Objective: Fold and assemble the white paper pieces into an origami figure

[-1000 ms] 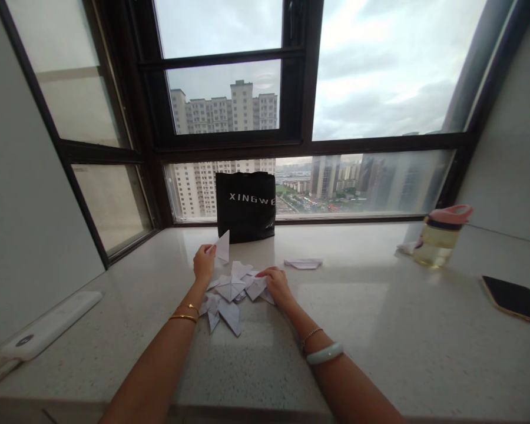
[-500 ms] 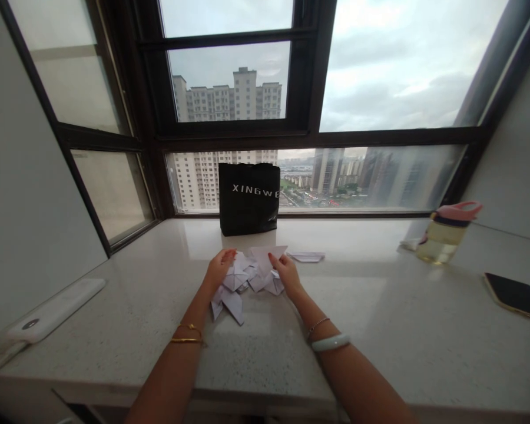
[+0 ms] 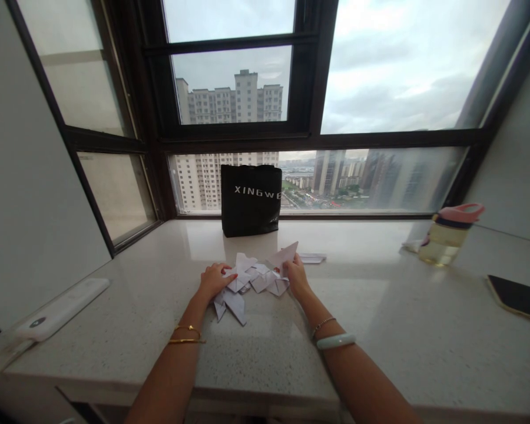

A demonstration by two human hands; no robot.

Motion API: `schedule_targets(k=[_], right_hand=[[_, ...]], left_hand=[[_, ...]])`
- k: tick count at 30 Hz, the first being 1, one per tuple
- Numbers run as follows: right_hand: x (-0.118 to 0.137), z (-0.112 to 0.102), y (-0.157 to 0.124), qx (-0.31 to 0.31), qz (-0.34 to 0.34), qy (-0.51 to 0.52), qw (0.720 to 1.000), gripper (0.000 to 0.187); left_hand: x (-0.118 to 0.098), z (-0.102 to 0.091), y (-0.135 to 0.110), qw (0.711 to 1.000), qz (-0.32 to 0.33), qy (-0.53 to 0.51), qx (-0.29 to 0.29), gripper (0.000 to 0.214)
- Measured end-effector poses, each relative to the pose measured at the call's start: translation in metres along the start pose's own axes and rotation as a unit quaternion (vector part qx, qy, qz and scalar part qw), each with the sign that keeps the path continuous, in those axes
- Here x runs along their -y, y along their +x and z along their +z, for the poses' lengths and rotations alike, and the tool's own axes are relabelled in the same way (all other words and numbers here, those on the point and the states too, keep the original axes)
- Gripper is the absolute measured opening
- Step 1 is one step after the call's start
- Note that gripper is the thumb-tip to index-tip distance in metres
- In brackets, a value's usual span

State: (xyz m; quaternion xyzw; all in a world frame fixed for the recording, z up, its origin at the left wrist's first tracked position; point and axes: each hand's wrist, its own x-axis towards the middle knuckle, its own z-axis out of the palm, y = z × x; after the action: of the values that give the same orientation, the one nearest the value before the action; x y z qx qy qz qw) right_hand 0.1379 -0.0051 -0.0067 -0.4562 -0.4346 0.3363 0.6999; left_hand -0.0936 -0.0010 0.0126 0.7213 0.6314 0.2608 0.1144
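Several pieces of folded white paper lie in a loose pile on the pale countertop, between my two hands. My right hand is closed on one folded paper piece, which is raised and tilted above the right side of the pile. At the pile's left edge, my left hand has its fingers bent and its thumb over a folded paper, gripping its edge. Two more pointed folds lie nearest me. Just beyond my right hand is a flat strip of folded paper.
A black bag stands upright by the window behind the papers. On the right are a bottle with a pink lid and a dark phone. A white power strip with a cable lies at the left.
My right hand has shifted slightly right, tilting its paper more upright. My left hand has come down and left, its fingers now on the pile's left edge. The view has shifted slightly.
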Motion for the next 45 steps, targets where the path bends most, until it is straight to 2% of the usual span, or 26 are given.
schedule_targets(k=[3, 7, 11, 14, 19, 23, 27, 30, 32, 36, 39, 42, 45], right_hand=[[0.002, -0.002, 0.0, -0.027, 0.03, -0.008, 0.999, 0.033], [0.005, 0.001, -0.003, -0.035, 0.038, -0.021, 0.998, 0.025], [0.008, 0.007, -0.006, -0.012, 0.021, -0.03, 0.999, 0.016], [0.011, 0.011, -0.009, 0.03, 0.0, -0.031, 0.999, 0.015], [0.015, 0.013, -0.013, 0.095, -0.008, -0.014, 0.995, 0.019], [0.014, 0.013, -0.013, 0.11, -0.001, 0.013, 0.994, 0.029], [0.013, 0.013, -0.012, 0.114, -0.003, 0.023, 0.993, 0.037], [0.016, 0.011, -0.012, 0.109, -0.012, 0.021, 0.994, 0.036], [0.019, 0.011, -0.012, 0.105, -0.02, 0.016, 0.994, 0.035], [0.023, 0.011, -0.014, 0.115, -0.043, -0.012, 0.992, 0.037], [0.022, 0.013, -0.017, 0.138, -0.073, -0.095, 0.983, 0.035], [0.021, 0.014, -0.019, 0.149, -0.076, -0.14, 0.976, 0.019], [0.022, 0.014, -0.02, 0.139, -0.059, -0.133, 0.98, 0.021]], left_hand=[[-0.005, -0.002, 0.001, 0.999, -0.019, 0.03, 0.007, 0.034], [-0.017, 0.001, 0.012, 0.996, -0.057, 0.062, -0.013, 0.038], [-0.031, 0.009, 0.029, 0.994, -0.079, 0.075, -0.009, 0.041], [-0.036, 0.013, 0.04, 0.994, -0.087, 0.063, 0.002, 0.029], [-0.033, 0.007, 0.049, 0.997, -0.076, -0.012, -0.002, 0.015], [-0.028, -0.007, 0.057, 0.992, -0.041, -0.112, -0.051, 0.016], [-0.027, -0.022, 0.064, 0.972, 0.001, -0.215, -0.094, 0.021], [-0.029, -0.027, 0.058, 0.955, 0.025, -0.276, -0.104, 0.028], [-0.031, -0.023, 0.047, 0.947, 0.037, -0.305, -0.091, 0.031], [-0.035, 0.0, 0.017, 0.938, 0.052, -0.343, -0.025, 0.032], [-0.036, 0.015, 0.002, 0.928, 0.065, -0.364, 0.038, 0.029], [-0.037, 0.018, -0.005, 0.916, 0.068, -0.388, 0.078, 0.032], [-0.037, 0.014, -0.007, 0.884, 0.048, -0.458, 0.076, 0.041]])
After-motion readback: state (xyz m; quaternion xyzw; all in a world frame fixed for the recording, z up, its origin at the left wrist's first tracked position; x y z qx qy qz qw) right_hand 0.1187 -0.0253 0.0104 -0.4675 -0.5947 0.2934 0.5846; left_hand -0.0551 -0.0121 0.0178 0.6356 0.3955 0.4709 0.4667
